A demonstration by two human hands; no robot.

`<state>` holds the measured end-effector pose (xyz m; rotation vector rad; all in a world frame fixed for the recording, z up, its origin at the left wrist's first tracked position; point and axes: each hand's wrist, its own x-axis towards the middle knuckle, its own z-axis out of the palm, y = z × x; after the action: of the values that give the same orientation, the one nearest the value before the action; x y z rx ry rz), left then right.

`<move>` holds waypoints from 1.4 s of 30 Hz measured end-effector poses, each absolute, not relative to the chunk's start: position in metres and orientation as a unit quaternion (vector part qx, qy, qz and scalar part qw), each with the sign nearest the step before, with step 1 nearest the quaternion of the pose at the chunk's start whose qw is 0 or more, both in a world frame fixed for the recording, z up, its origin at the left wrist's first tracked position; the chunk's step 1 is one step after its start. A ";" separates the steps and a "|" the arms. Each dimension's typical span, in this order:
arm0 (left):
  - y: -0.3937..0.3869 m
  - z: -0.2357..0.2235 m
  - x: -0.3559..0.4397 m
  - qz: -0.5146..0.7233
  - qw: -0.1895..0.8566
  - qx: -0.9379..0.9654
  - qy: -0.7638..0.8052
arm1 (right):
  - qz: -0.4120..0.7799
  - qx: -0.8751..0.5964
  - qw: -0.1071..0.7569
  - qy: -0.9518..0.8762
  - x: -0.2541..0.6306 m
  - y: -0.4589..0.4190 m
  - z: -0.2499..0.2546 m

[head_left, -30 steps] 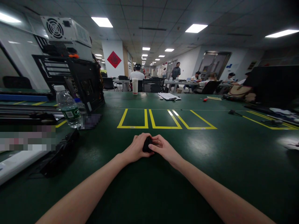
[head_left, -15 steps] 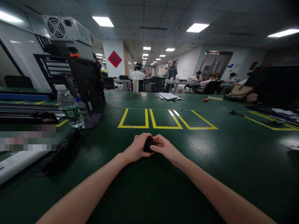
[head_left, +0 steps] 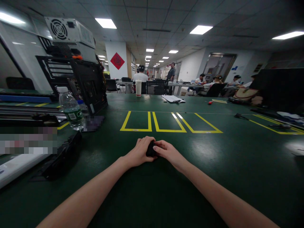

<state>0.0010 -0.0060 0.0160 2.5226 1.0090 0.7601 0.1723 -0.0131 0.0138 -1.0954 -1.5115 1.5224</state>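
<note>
A small black object (head_left: 150,149) is held low over the green table, between my two hands; its kind cannot be made out. My left hand (head_left: 140,151) is closed around its left side, fingers over the top and thumb beneath. From the right, my right hand (head_left: 167,152) pinches at it with thumb and fingers, the thumb tip on its near face. Part of the object is hidden by the fingers. Ahead of the hands, yellow tape outlines (head_left: 169,129) mark the tabletop (head_left: 152,196).
At left stand a water bottle (head_left: 71,109), a black computer case (head_left: 89,84) with a power supply (head_left: 68,30) on top, and a black strap-like item (head_left: 62,156). Farther off are a white cup (head_left: 138,88) and a clipboard (head_left: 173,99). People sit and stand in the background.
Both hands stay around the black object with almost the same grip. The whole view has shifted slightly down. A standing person in the background has moved a little left.
</note>
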 end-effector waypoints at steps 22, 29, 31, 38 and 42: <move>-0.009 0.018 0.002 0.271 0.141 0.886 0.348 | 0.576 -0.399 0.358 -0.617 0.176 -0.013 0.014; -0.009 0.017 0.002 0.273 0.149 0.884 0.350 | 0.592 -0.398 0.367 -0.597 0.175 -0.016 0.015; -0.008 0.016 0.002 0.275 0.145 0.885 0.346 | 0.597 -0.401 0.370 -0.588 0.173 -0.016 0.014; -0.007 0.013 0.002 0.277 0.142 0.885 0.346 | 0.588 -0.399 0.357 -0.606 0.175 -0.012 0.010; -0.006 0.012 0.003 0.281 0.134 0.883 0.350 | 0.584 -0.372 0.352 -0.630 0.178 -0.014 0.015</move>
<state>0.0029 -0.0060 0.0121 2.5606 1.0134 0.8155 0.1781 -0.0143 0.0152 -0.9620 -1.6293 1.5111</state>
